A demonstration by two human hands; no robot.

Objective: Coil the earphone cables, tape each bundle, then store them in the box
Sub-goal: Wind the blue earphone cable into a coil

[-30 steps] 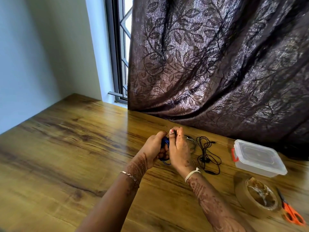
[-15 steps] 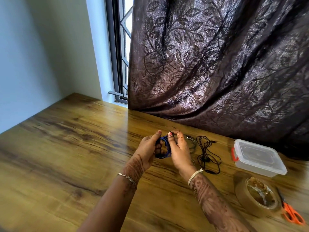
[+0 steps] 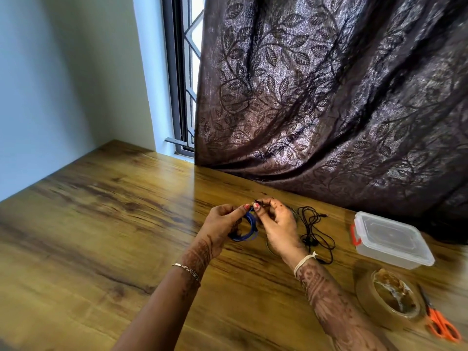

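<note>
Blue cable coil (image 3: 247,230), left of the box (image 3: 390,239), pinched between left hand (image 3: 222,224) and right hand (image 3: 278,229) fingers (image 3: 260,211). Slack grip may spring loops.

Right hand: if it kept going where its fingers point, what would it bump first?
Likely the left hand, whose fingertips nearly touch the right hand above the blue cable coil; depth is unclear.

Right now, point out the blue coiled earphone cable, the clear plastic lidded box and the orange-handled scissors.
blue coiled earphone cable (image 3: 252,228): head view, right side of coil.
clear plastic lidded box (image 3: 390,236): head view, lid centre.
orange-handled scissors (image 3: 436,317): head view, orange handle.
</note>
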